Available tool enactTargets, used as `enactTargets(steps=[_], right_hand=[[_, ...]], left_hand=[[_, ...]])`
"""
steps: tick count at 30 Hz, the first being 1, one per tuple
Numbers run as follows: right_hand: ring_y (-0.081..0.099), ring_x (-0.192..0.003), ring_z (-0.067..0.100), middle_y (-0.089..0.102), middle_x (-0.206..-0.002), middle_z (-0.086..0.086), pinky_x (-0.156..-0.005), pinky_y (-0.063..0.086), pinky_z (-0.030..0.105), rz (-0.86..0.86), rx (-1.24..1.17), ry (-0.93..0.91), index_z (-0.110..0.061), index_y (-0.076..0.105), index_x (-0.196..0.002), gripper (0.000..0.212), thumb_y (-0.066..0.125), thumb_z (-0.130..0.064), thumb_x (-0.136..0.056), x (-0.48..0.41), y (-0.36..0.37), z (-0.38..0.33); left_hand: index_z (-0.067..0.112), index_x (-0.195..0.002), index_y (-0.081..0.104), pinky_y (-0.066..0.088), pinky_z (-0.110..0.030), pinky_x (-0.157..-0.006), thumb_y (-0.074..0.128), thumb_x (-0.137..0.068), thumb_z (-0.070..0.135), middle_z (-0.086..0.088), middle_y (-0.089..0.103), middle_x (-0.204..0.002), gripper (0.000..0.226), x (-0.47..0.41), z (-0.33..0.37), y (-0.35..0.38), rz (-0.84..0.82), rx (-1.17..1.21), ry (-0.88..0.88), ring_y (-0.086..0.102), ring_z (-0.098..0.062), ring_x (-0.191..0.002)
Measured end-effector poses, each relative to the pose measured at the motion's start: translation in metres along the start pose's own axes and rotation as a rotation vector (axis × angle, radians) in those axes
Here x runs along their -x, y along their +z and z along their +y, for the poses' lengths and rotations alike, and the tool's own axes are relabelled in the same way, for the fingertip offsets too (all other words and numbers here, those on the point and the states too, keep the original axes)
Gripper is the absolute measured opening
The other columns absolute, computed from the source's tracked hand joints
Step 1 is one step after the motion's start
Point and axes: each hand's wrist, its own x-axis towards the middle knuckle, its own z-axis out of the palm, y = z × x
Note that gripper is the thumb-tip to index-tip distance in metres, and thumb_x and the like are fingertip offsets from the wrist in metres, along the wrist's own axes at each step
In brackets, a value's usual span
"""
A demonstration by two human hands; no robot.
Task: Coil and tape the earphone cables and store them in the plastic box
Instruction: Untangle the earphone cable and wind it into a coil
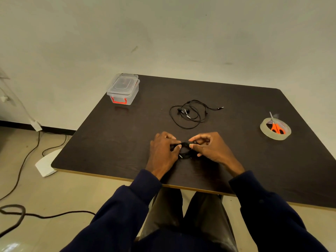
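Low in the frame I see both dark sleeves reaching onto the dark surface (236,160). Just past its near edge, at centre, sits a small bundle of black earphone cable (185,149), gathered into tight loops with a silvery plug tip poking out at its lower left. My left hand (163,151) pinches the bundle's left side, fingers (179,146) curled narrow around the strands; my right hand (209,148) grips the right side, thumb and forefinger closed on the cable. The bundle's long axis runs left to right across the frame.

Further up, a second black earphone (190,113) lies loose in open loops, its jack pointing right. At the right edge, orange-handled scissors (276,127) rest in a tape roll (263,129). Far upper left stands the lidded plastic box (124,90).
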Motion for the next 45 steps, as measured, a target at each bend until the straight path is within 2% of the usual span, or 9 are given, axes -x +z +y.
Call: enactTargets(steps=[5,11,16,21,29,35,38,41,45], right_hand=[[0.065,-0.092,0.003,0.070,-0.106,-0.012,-0.077,0.053,0.019,0.120,0.191,-0.214,-0.030,0.076,-0.116,0.029,0.080,-0.023,-0.088,0.007,0.012,0.009],[0.060,-0.109,0.005,0.067,-0.117,-0.012,-0.082,0.056,0.025,0.181,0.237,-0.371,-0.029,0.074,-0.119,0.030,0.077,-0.025,-0.089,0.016,0.024,0.028],[0.060,-0.111,0.003,0.066,-0.119,-0.010,-0.081,0.053,0.016,0.231,0.247,-0.405,-0.026,0.075,-0.117,0.028,0.077,-0.028,-0.089,0.018,0.027,0.028],[0.065,-0.101,0.002,0.070,-0.111,-0.008,-0.081,0.055,0.017,0.304,0.239,-0.434,-0.019,0.078,-0.107,0.022,0.082,-0.021,-0.086,0.020,0.029,0.029],[0.069,-0.091,0.003,0.075,-0.097,-0.006,-0.082,0.056,0.020,0.381,0.174,-0.409,-0.017,0.082,-0.096,0.011,0.082,-0.017,-0.086,0.024,0.025,0.026],[0.068,-0.088,0.003,0.073,-0.097,-0.006,-0.079,0.057,0.022,0.409,0.157,-0.318,-0.018,0.082,-0.095,0.010,0.082,-0.020,-0.086,0.024,0.031,0.024],[0.067,-0.089,0.003,0.072,-0.098,-0.008,-0.079,0.057,0.021,0.420,0.166,-0.322,-0.019,0.082,-0.096,0.011,0.082,-0.023,-0.086,0.024,0.033,0.025],[0.061,-0.101,0.003,0.072,-0.105,-0.010,-0.087,0.053,0.022,0.395,0.213,-0.314,-0.023,0.080,-0.102,0.018,0.082,-0.029,-0.085,0.023,0.034,0.028],[0.057,-0.113,0.005,0.070,-0.116,-0.013,-0.097,0.047,0.023,0.323,0.247,-0.318,-0.027,0.076,-0.113,0.030,0.083,-0.032,-0.084,0.025,0.032,0.030]], left_hand=[[0.028,-0.128,0.069,0.049,-0.024,-0.093,0.075,-0.091,0.028,0.009,0.055,-0.118,0.038,0.004,-0.007,-0.001,-0.035,0.162,0.022,0.052,-0.007,-0.107],[0.024,-0.137,0.062,0.032,-0.015,-0.101,0.073,-0.092,0.038,0.010,0.055,-0.132,0.049,0.009,-0.009,-0.004,-0.118,0.065,0.117,0.040,-0.002,-0.122],[0.023,-0.149,0.051,0.026,-0.028,-0.110,0.065,-0.098,0.036,0.004,0.044,-0.143,0.055,0.006,-0.011,-0.007,-0.225,-0.056,0.175,0.035,-0.011,-0.133],[0.024,-0.126,0.070,0.054,-0.026,-0.095,0.081,-0.086,0.031,0.010,0.061,-0.113,0.043,0.007,-0.006,-0.001,0.044,0.115,0.010,0.059,-0.005,-0.104],[0.015,-0.114,0.077,0.060,-0.030,-0.091,0.077,-0.087,0.007,0.001,0.076,-0.109,0.028,0.002,0.019,0.005,0.129,0.041,-0.016,0.071,-0.006,-0.095],[0.020,-0.107,0.076,0.051,-0.023,-0.089,0.072,-0.094,0.019,0.004,0.069,-0.112,0.014,0.001,0.013,0.001,0.086,-0.048,0.006,0.062,-0.008,-0.102],[0.024,-0.109,0.076,0.051,-0.030,-0.092,0.072,-0.094,0.030,0.004,0.065,-0.110,0.017,0.004,0.005,0.004,0.104,-0.049,-0.040,0.058,-0.011,-0.103],[0.026,-0.109,0.075,0.056,-0.034,-0.090,0.074,-0.092,0.031,0.007,0.065,-0.108,0.018,0.002,0.001,0.004,0.115,0.072,-0.066,0.059,-0.010,-0.101],[0.028,-0.115,0.074,0.047,-0.029,-0.098,0.070,-0.094,0.032,0.013,0.061,-0.113,0.022,0.002,-0.002,0.003,0.049,0.146,-0.021,0.050,-0.005,-0.108]])
